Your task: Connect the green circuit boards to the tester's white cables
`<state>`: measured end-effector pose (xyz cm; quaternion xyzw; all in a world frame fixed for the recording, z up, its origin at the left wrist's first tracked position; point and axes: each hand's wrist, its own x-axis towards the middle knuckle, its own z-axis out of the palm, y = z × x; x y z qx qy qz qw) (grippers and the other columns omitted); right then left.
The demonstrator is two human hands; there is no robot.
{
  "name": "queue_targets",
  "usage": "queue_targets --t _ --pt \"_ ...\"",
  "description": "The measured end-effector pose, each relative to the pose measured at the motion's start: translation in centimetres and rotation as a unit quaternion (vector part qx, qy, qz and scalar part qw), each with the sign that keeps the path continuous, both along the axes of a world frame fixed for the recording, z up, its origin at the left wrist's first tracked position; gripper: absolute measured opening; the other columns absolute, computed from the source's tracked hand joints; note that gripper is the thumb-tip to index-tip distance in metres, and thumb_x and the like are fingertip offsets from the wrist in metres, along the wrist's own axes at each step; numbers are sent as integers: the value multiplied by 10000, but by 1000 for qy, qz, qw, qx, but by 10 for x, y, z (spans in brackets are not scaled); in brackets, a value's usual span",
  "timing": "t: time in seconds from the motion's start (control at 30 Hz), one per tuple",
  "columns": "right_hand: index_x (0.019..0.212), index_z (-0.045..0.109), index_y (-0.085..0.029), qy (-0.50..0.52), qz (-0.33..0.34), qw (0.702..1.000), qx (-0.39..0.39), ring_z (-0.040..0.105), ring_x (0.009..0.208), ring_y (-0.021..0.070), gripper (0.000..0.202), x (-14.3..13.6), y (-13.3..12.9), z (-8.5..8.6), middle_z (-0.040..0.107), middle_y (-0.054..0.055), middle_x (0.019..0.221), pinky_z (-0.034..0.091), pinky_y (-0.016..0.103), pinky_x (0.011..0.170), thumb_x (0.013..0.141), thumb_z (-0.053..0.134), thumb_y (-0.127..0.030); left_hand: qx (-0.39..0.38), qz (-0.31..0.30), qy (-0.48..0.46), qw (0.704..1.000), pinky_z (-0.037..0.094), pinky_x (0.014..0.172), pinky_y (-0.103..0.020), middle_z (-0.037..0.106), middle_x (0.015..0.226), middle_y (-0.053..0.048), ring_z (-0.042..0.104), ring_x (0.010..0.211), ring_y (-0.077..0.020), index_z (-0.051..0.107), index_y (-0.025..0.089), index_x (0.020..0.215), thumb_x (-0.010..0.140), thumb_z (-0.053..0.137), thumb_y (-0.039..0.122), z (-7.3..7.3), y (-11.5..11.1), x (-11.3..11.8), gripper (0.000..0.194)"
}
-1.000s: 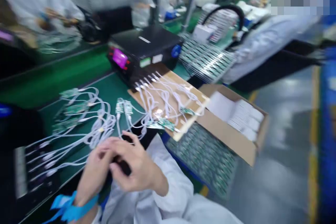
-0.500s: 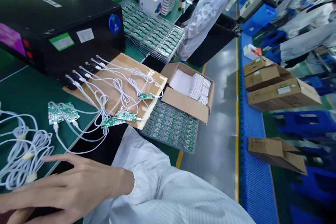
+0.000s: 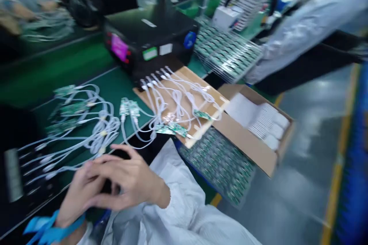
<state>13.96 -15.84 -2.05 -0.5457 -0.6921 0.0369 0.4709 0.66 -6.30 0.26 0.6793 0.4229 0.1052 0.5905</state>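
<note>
In the head view my left hand [image 3: 79, 195], with a blue strap [image 3: 54, 226] around its wrist, meets my right hand [image 3: 132, 180] in front of my body. The fingers of my right hand are apart and curved, touching my left hand around the knuckles. My left fingers are partly covered and blurred, but look loosely extended. Neither hand shows anything in it. Just beyond them a bundle of white cables [image 3: 105, 132] lies on the green table [image 3: 71, 157]. Several green circuit boards [image 3: 73, 108] are plugged to these cables at the left.
A black tester box [image 3: 161, 34] stands behind a brown board [image 3: 184, 122] carrying white cables and more circuit boards. An open carton [image 3: 247, 141] of white parts and a tray of boards [image 3: 218, 164] are at the right. Co-workers' sleeves [image 3: 310, 30] show at the back.
The view has swung left, so the scene sits further right. My left hand and its blue strap have come into clear view, and my two hands are together.
</note>
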Motion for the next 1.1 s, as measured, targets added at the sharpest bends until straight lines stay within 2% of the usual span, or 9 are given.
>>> queue_targets --t 0.1,0.17,0.3,0.4,0.53,0.7,0.83,1.0,1.1 --pt "1446 553 -168 110 -1 991 74 767 1094 199 466 3 -2 -3 800 83 1189 387 530 1265 1045 577 -405 -34 -21 -66 997 509 604 -264 697 726 -48 601 610 -151 746 143 819 870 749 537 10 -12 2 398" --pt "1508 503 -168 144 -11 983 112 784 1028 240 531 5 -1 -5 816 81 1109 433 616 1206 1003 628 -274 -94 -70 -127 985 541 677 -280 722 822 -89 646 685 -164 756 121 923 927 682 606 10 -13 7 490" --pt "1546 489 -154 125 -22 982 137 785 961 271 641 11 6 -12 825 69 998 504 655 1107 937 687 -162 -134 -134 -194 962 558 918 -343 730 1001 -117 710 975 -220 727 146 1084 947 626 665 6 -2 11 546" --pt "1543 508 -149 80 -37 988 124 757 1052 291 660 11 9 -15 816 102 1069 559 603 1038 920 725 -178 -148 -172 -184 956 541 911 -363 673 893 -90 683 906 -210 693 143 926 979 502 722 1 1 14 612" --pt "1534 532 -126 47 -69 989 126 735 1013 304 688 10 5 -16 808 142 1077 606 506 882 905 775 -262 -129 -138 -169 967 480 762 -316 480 722 10 502 670 -134 534 186 774 1014 535 552 -4 -3 29 438" --pt "1538 530 -101 104 -86 985 112 745 924 316 706 13 -1 -23 810 168 1029 593 485 803 939 734 -412 -79 -151 -99 980 392 697 -304 472 724 10 438 665 -131 471 195 714 1026 446 244 0 -7 45 316" --pt "1526 545 -98 99 -102 982 123 751 870 317 710 9 -2 -24 806 173 1009 607 481 767 955 698 -491 -106 -125 -64 984 371 672 -293 464 662 22 418 630 -126 467 188 639 1005 487 178 5 -7 49 367" --pt "1519 559 -84 33 -120 977 173 765 912 360 766 4 -2 -21 790 190 1051 612 543 848 946 680 -577 -172 -44 -140 974 424 777 -262 575 792 9 503 746 -123 616 149 781 957 550 106 -5 -14 58 192" --pt "1535 547 -80 3 -123 976 179 760 979 392 793 6 -1 -25 776 203 1097 609 549 869 923 725 -553 -238 8 -171 956 343 625 -258 489 662 37 390 611 -100 552 168 721 970 621 235 -16 -21 61 267"
